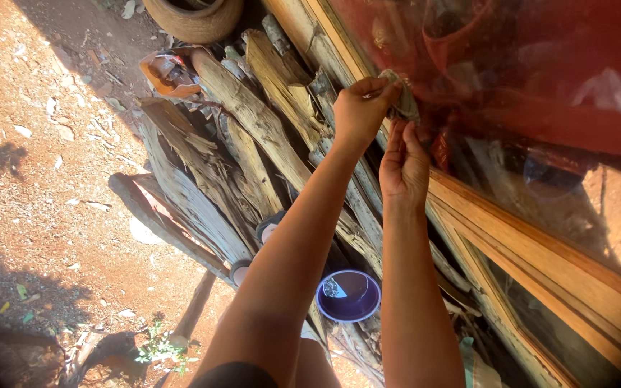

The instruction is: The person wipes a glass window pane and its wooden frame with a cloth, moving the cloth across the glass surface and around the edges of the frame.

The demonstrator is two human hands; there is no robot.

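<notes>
My left hand (359, 108) pinches a small grey-green wad of cloth (402, 99) against the glass of a wooden-framed window (512, 223). My right hand (404, 167) is just below it, fingers together and pointing up, its fingertips touching the lower edge of the cloth at the glass. Both arms reach forward over a stack of firewood (253, 136). The glass reflects red fabric and dim shapes.
A purple bowl of water (348, 295) sits on the wood below my arms. Split logs and planks lean along the wall. An old tyre (194, 18) and a broken clay pot (169, 72) lie at the top. Red dirt ground (44, 179) spreads left.
</notes>
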